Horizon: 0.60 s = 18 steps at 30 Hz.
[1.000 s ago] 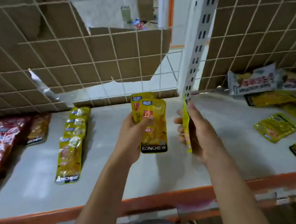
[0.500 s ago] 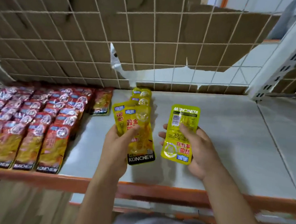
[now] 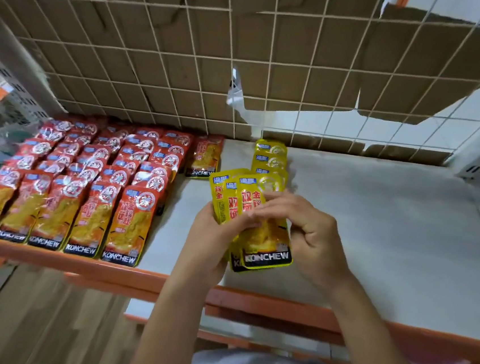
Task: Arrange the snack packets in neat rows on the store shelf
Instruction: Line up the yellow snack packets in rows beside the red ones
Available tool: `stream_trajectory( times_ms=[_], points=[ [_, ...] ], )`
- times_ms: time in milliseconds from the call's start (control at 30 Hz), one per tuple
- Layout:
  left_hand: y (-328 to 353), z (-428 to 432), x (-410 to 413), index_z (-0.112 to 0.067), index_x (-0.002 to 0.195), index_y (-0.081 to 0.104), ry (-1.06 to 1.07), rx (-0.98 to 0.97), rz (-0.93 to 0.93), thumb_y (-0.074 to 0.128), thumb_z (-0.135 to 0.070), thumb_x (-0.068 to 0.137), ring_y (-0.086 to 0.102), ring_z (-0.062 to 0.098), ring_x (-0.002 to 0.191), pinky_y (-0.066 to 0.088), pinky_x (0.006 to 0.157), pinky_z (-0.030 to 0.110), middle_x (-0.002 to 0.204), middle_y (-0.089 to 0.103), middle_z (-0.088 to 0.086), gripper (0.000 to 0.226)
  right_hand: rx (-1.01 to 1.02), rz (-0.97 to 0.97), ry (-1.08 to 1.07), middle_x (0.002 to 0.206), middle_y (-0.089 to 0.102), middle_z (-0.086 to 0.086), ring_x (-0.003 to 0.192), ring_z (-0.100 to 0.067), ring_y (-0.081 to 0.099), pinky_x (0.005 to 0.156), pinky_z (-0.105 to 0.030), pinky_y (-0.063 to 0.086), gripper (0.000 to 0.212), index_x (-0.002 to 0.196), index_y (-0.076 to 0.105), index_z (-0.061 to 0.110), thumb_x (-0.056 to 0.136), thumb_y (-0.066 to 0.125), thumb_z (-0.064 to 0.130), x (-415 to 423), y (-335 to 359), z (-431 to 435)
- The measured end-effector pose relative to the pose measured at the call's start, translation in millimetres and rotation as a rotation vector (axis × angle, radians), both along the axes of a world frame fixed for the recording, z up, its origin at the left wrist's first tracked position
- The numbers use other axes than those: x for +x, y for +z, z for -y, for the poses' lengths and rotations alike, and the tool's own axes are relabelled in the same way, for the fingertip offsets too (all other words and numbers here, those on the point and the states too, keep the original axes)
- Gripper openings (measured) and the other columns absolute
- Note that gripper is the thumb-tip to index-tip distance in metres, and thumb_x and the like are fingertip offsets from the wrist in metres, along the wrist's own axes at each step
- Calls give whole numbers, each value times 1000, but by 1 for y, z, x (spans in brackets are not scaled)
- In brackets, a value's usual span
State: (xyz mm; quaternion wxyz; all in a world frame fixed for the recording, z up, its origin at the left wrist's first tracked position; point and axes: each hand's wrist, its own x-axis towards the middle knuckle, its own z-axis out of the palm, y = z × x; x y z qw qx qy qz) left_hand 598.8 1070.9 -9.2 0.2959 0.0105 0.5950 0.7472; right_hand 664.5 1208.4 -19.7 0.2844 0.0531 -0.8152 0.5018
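While the left hand (image 3: pixel 212 238) gripped a fanned stack (image 3: pixel 225 198) of yellow packets just above the shelf (image 3: pixel 376 226), thumb laid across their faces, the right hand (image 3: pixel 310 233) curled its fingertips onto the upper part of the front packet (image 3: pixel 267 244), apparently pinching it to peel it free. Behind the hands, a short yellow column (image 3: pixel 271 158) lay overlapped like shingles near the wire back, right of the red rows (image 3: pixel 84 183) and a lone orange packet (image 3: pixel 205 157).

The step in hand looked like separating one packet for that column. To do it well, the right hand would need to lift only the front packet. The film looked slick, so two could easily have come away together. The left grip should have stayed firm enough to keep the fan from spilling. The packet belonged at the column's near end, face up, KONCHEW band toward the orange edge, with the same overlap as the red rows and its sides square to the packets behind.
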Motion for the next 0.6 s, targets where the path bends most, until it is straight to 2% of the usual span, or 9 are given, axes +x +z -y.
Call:
stream_trajectory(
  times_ms=[67,133,200,233,300,367,433,500,600],
  points=[
    [-3,2,-1,-3,113,61,40,-17,-16,79,-4,67,68,35,94,55,86,49,103,71,19,50,-124,30,-58,112,65,6,118,-12,56,101,-30,43,61,104,68,22,72,39,-21,-1,0,6],
    [-4,5,-3,-4,115,60,70,-13,-25,81,-6,61,68,37,96,55,86,50,104,71,19,58,-323,135,-173,117,62,6,112,-7,57,92,-30,50,39,113,59,29,82,54,6,-2,0,11],
    [-4,7,-3,-4,116,60,54,-4,-47,81,-6,62,69,37,95,56,83,48,104,71,19,58,-396,365,-235,111,65,3,101,-7,62,82,-29,54,50,121,55,24,73,67,31,-6,-1,13],
    [-3,8,-2,-4,115,60,42,-3,-51,83,-6,62,69,36,94,57,81,47,103,72,18,57,-405,450,-238,103,68,0,94,-10,65,79,-32,55,52,119,58,20,71,71,34,-7,-3,13],
    [-3,9,-1,-5,112,61,43,-5,-34,77,-10,66,70,35,92,57,80,47,101,72,17,48,-518,477,-283,82,69,-2,75,-11,66,70,-33,55,28,102,65,15,76,74,19,-8,-6,12],
    [-5,14,-4,-9,106,63,88,-15,4,70,-9,77,70,32,88,57,79,49,97,73,13,29,-682,453,-314,69,66,3,61,-5,62,58,-23,53,12,89,62,14,84,65,3,-7,-6,11],
    [-7,22,-11,-13,99,64,160,-50,27,63,-5,86,69,26,79,58,75,46,89,73,9,15,-745,471,-345,71,66,-1,57,-3,62,58,-22,52,13,86,60,13,86,59,-1,-3,-9,5],
    [-8,31,-18,-14,97,64,230,-67,29,59,-3,89,68,23,76,57,72,41,86,71,6,15,-754,523,-366,71,65,-5,53,-4,61,57,-23,51,15,82,59,12,87,59,-2,0,-12,2],
    [-7,42,-26,-16,96,63,273,-43,10,54,2,89,68,20,73,57,68,36,80,70,2,22,-709,604,-375,65,64,-4,45,-3,58,42,-16,44,16,79,57,12,86,60,-2,2,-15,7]
  ],
)
